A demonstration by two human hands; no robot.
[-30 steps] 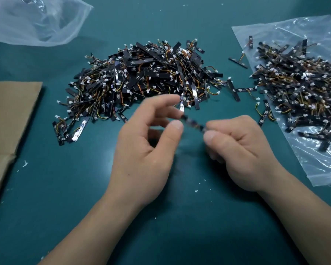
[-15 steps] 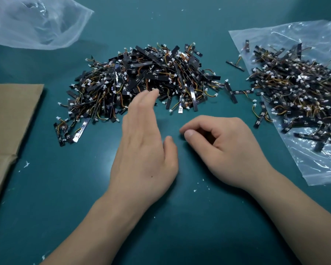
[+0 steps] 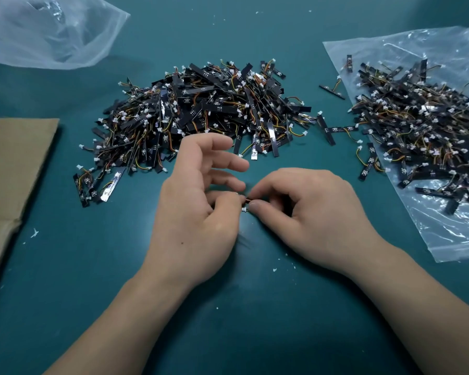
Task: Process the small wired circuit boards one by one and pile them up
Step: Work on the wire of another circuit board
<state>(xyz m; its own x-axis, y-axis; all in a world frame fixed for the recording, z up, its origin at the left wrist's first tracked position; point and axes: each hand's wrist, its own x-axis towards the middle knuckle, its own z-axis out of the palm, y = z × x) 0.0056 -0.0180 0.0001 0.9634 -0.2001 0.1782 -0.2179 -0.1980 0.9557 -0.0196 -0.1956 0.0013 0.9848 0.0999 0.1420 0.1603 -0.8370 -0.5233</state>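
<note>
Teal matting covers the table (image 3: 236, 320), dotted with small white crumbs (image 3: 274, 269). At its middle both hands meet over one small wired board (image 3: 244, 209). Only its white plug and a bit of orange wire show between the fingertips; the rest is hidden. The left hand (image 3: 195, 217) pinches it with thumb and a lower finger, while its upper fingers are spread loosely above. The right hand (image 3: 317, 215) pinches the other end between thumb and forefinger, its remaining fingers curled under.

Half a second ago things stood otherwise. The left hand lay flat with straight fingers reaching to the near edge of the big heap (image 3: 201, 112), and the right hand sat loosely curled on the mat, its hold unclear. Since then the left hand has drawn back from the heap and the two have closed together.

That heap of black boards with orange and yellow wires lies just beyond the hands, apart from them. A second heap (image 3: 417, 125) rests on a clear plastic bag (image 3: 458, 239) at the right, with a few stray boards (image 3: 327, 131) on the mat between the two heaps. Another clear bag (image 3: 52, 31) lies at the far left corner, and a sheet of brown cardboard (image 3: 11, 171) lies along the left edge. Neither heap looks changed.
</note>
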